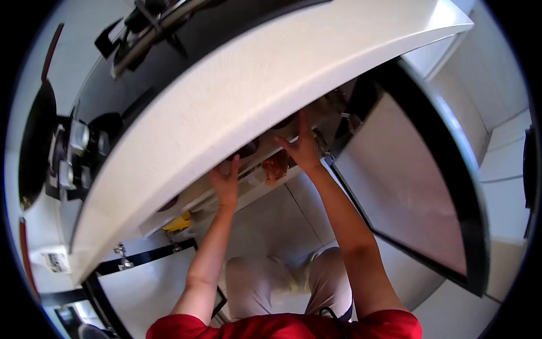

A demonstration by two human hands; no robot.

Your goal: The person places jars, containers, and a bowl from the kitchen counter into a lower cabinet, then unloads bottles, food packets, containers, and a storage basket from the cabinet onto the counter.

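Observation:
Both hands reach under the pale countertop into an open cupboard. My left hand is at the cupboard's front edge, its thumb raised apart from the fingers; the fingertips are partly hidden by the counter. Close to that thumb is a dark rounded item, mostly hidden. To its right, my right hand has thumb and forefinger spread wide, with nothing visible between them. Below and between the hands sits a reddish-brown item, perhaps in a clear wrapper. Whether either hand touches the dark item I cannot tell.
A black-framed cupboard door stands open on the right, another door on the left. A yellow item lies at the cupboard's left end. On top are a stove and a dark pan. Floor tiles show below.

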